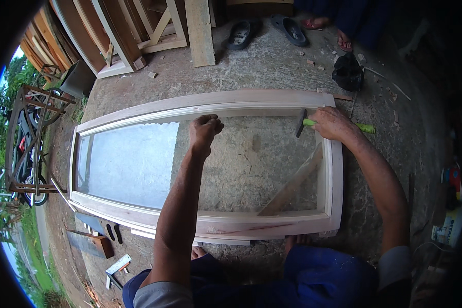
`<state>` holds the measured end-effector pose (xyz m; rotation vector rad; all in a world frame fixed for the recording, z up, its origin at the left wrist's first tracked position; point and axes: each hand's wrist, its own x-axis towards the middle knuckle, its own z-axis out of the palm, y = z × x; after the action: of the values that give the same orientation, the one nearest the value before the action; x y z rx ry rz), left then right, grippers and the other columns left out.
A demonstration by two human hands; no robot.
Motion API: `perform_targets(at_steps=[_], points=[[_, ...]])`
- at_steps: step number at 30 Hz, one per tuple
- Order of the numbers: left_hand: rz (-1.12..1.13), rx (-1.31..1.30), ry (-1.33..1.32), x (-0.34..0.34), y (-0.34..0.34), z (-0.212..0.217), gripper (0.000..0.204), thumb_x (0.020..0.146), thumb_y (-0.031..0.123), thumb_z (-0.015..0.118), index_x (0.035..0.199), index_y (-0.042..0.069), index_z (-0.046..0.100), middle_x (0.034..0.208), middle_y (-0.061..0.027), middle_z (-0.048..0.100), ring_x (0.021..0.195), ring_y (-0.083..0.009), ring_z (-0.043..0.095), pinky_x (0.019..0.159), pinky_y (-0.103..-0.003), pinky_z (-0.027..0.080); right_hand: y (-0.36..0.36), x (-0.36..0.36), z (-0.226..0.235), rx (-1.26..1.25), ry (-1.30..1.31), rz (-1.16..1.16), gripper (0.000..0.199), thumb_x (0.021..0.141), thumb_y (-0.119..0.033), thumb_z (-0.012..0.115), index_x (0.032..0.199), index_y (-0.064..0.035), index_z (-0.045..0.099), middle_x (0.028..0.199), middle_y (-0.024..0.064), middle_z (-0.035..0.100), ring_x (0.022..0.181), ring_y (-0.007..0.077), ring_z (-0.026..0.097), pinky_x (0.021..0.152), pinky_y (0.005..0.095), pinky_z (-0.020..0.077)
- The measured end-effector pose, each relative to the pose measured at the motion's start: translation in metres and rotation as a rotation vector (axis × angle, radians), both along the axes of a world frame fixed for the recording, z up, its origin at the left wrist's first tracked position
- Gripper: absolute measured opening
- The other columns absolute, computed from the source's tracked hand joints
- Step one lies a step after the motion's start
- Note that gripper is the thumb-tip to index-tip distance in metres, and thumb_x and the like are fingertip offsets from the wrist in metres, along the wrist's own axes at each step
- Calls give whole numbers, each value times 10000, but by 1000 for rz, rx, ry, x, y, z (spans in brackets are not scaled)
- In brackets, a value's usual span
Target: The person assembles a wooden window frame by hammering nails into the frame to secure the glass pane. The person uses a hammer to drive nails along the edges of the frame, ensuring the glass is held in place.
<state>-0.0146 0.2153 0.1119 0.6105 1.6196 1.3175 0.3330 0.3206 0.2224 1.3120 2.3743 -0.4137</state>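
Observation:
A pale wooden frame (210,224) with a glass pane (226,164) lies flat on the floor before me. Over the left part of the pane shows a whitish area (128,159) with a wavy edge; whether it is a sheet or a reflection, I cannot tell. My left hand (205,132) is closed in a pinch above the pane, near the far rail; whatever is between its fingers is hidden or too small to name. At the frame's right end my right hand (331,123) grips a hammer (365,128) by its bright green handle, its dark head pointing left over the glass.
A handsaw (90,244) and a try square (119,264) lie at the near left. Wooden frames (123,31) lean at the far left. Beyond the work are dark sandals (288,31), a black plastic bag (347,72) and another person's feet (344,41). A bucket (448,226) stands at right.

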Motion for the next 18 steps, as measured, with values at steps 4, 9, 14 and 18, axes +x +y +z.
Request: perform_targets(at_steps=[4, 9, 14, 18], points=[[38, -3, -19, -20, -9, -8, 238, 956, 77, 704, 1120, -89, 660, 923, -114, 701, 813, -198, 718, 804, -326, 623, -2, -10, 0, 3, 10, -14, 263, 935, -208, 706, 1174, -112, 757, 1164, 176, 726, 1142, 344, 682, 991, 486, 549], [36, -15, 135, -17, 7, -9, 229, 912, 60, 737, 1078, -93, 697, 918, -124, 714, 748, -198, 713, 729, -328, 625, 4, -11, -3, 36, 25, -29, 302, 936, -189, 705, 1226, -114, 745, 1190, 183, 720, 1156, 335, 678, 1022, 469, 537], [40, -147, 184, -15, 38, -8, 157, 895, 16, 707, 1006, -93, 723, 929, -153, 729, 739, -219, 732, 701, -326, 639, 12, -15, -13, 18, 47, -9, 338, 940, -185, 706, 1268, -106, 728, 1206, 188, 717, 1170, 330, 674, 1035, 459, 533], [52, -173, 31, -22, 49, -12, 127, 908, 25, 703, 992, -70, 691, 887, -157, 716, 752, -240, 746, 740, -325, 664, 15, -18, -15, 17, 35, -48, 329, 935, -187, 712, 1252, -101, 734, 1195, 191, 719, 1162, 330, 677, 1025, 460, 537]])
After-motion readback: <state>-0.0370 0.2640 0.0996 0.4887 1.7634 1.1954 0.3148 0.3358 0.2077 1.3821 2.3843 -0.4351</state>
